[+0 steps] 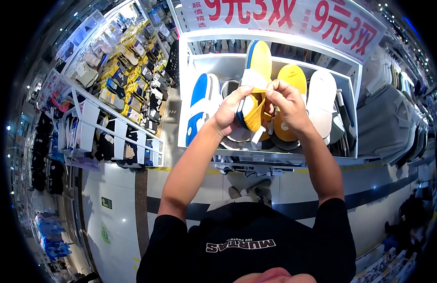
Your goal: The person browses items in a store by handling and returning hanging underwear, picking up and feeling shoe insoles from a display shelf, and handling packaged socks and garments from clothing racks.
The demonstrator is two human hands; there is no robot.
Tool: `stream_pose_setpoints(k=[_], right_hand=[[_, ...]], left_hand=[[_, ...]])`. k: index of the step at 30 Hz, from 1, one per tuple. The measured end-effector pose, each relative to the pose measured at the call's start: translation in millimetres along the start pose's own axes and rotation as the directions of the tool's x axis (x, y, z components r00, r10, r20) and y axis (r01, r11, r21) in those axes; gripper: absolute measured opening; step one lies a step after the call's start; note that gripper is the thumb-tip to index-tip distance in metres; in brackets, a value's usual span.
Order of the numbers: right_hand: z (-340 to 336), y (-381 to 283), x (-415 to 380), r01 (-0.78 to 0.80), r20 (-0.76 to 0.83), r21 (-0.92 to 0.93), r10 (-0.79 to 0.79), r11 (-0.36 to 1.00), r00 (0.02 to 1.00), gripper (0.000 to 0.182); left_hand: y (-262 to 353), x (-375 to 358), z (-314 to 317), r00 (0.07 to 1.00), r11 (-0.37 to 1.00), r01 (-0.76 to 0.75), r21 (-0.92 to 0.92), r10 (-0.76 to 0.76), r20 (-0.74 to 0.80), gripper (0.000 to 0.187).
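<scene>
A bundle of yellow and blue socks (260, 56) with a white paper band is held above the display bin. My left hand (230, 111) is closed on its left side, thumb near the band. My right hand (290, 104) pinches the yellow opening edge between thumb and fingers, so the cuff is stretched between both hands. Beneath them, a small white tag (257, 135) hangs down. Beside the left hand lie blue and white socks (199, 101). Yellow socks (292, 75) and white socks (322, 89) are behind and right of the right hand.
The white bin (284, 159) holds several banded sock bundles. Over its back hangs a price sign (256, 13) with red characters. A rack of packaged goods (129, 70) stands left, and grey garments (388, 120) hang to the right. Tiled floor (181, 184) lies below.
</scene>
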State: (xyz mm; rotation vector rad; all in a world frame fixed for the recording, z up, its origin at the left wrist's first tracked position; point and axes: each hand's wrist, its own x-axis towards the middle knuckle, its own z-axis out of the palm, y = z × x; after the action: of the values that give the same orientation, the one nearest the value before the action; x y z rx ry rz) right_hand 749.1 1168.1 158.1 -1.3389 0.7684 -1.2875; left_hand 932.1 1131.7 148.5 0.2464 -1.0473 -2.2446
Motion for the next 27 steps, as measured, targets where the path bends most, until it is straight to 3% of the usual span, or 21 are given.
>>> stream_pose_setpoints(k=[4, 6, 8, 11, 14, 17, 21, 24, 25, 27], right_hand=[[12, -1, -3, 0.029, -0.058, -0.133, -0.037, 0.991, 0.998, 0.011], [18, 0, -4, 0.151, -0.034, -0.574, -0.207, 0.805, 0.978, 0.012], [21, 3, -5, 0.166, -0.053, -0.661, -0.265, 0.731, 0.963, 0.012], [21, -1, -6, 0.137, -0.082, -0.658, -0.252, 0.741, 0.964, 0.012], [17, 8, -3, 0.225, -0.052, -0.642, -0.334, 0.733, 0.941, 0.012], [20, 5, -4, 0.194, -0.156, -0.541, -0.324, 0.818, 0.933, 0.01], [18, 1, -4, 0.3, 0.001, -0.696, -0.417, 0.653, 0.909, 0.01], [20, 1, -3, 0.316, -0.006, -0.651, -0.421, 0.691, 0.907, 0.008], [20, 2, -5, 0.238, -0.066, -0.558, -0.328, 0.795, 0.942, 0.018], [23, 1, -6, 0.251, -0.047, -0.48, -0.31, 0.841, 0.95, 0.031]], left_hand=[[-1, -1, -4, 0.996, 1.0, 0.018, -0.006, -0.018, -0.085, 0.043], [-4, 1, -3, 0.985, 0.993, -0.044, 0.11, 0.061, -0.161, 0.049], [-4, 0, -4, 0.987, 0.997, -0.02, 0.071, 0.031, -0.157, 0.05], [-6, 2, -7, 0.987, 0.999, -0.022, 0.044, 0.029, -0.16, 0.05], [-5, 2, -3, 0.982, 0.993, -0.035, 0.115, 0.056, -0.183, 0.051], [-2, 1, -1, 0.988, 0.996, -0.019, 0.09, 0.032, -0.152, 0.053], [-4, 2, 1, 0.98, 0.991, -0.058, 0.117, 0.079, -0.183, 0.053], [-6, 0, -2, 0.983, 0.996, -0.052, 0.072, 0.064, -0.175, 0.054], [-4, 0, -1, 0.981, 0.995, -0.087, 0.058, 0.096, -0.167, 0.06], [-2, 0, 3, 0.962, 0.969, -0.192, 0.156, 0.217, -0.168, 0.065]])
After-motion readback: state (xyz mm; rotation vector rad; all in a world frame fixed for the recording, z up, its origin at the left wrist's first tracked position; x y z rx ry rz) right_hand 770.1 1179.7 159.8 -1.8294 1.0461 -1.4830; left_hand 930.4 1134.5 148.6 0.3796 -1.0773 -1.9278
